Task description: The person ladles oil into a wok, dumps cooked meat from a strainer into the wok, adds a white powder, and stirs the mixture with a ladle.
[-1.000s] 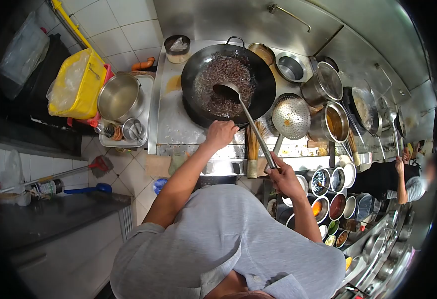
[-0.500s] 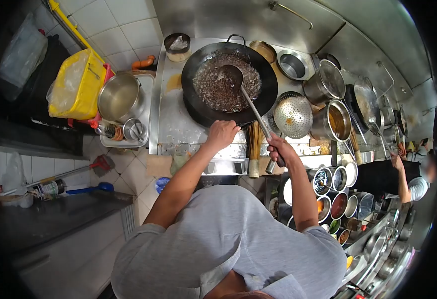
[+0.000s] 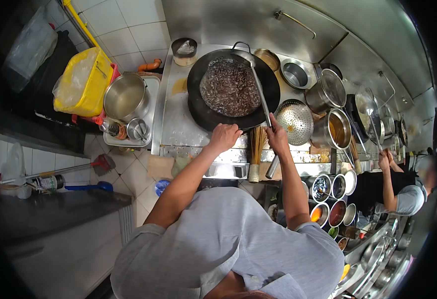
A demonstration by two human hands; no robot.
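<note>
Left hand [image 3: 224, 137]: it is closed on the near edge of the wok [image 3: 206, 112], fingers curled over the rim.
Right hand [image 3: 277, 138]: it grips the long handle of the ladle [image 3: 259, 92].
Ladle: its bowl is at the far rim of the wok.
Wok: it sits on the steel surface [image 3: 171, 124] and holds dark food [image 3: 230, 88].
Strainer [image 3: 293, 121]: it lies just right of the wok.

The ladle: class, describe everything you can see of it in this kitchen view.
The ladle is a long-handled metal tool, grey and shiny. Its round bowl lies at the far rim of the black wok, above the dark, glistening food. The thin shaft slants back across the wok's right side to the right hand, which grips it near the stove edge; the handle end pokes out below that hand.
</note>
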